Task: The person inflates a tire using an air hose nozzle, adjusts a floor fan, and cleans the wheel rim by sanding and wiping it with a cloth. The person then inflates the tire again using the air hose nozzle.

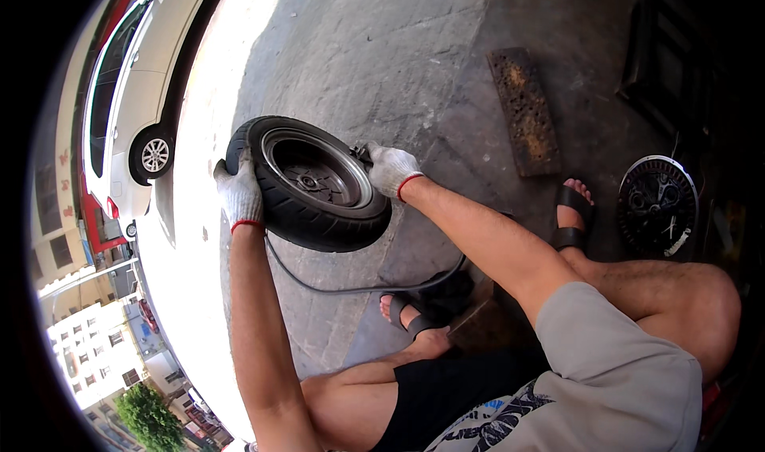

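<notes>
A small wheel with a black treaded tire (pixel 319 217) and a grey metal rim (pixel 283 153) is held tilted in front of me, its hollow inner side toward me. My left hand (pixel 241 190), in a white knit glove with a red cuff, grips the tire's left side, thumb over the tread. My right hand (pixel 390 170), gloved alike, is closed at the wheel's right edge around a small dark metal piece (pixel 362 154); its kind is mostly hidden by the fingers. A grey hose (pixel 335 291) curves below the wheel and passes toward my right forearm; its ends are hidden.
On the concrete floor to the right lie a worn, pitted block (pixel 526 113), a dark frame-like object (pixel 665 61) and a round dark part with a toothed metallic rim (pixel 658 206). My sandaled feet (pixel 574 209) flank the hose. A white car (pixel 143 93) stands outside at left.
</notes>
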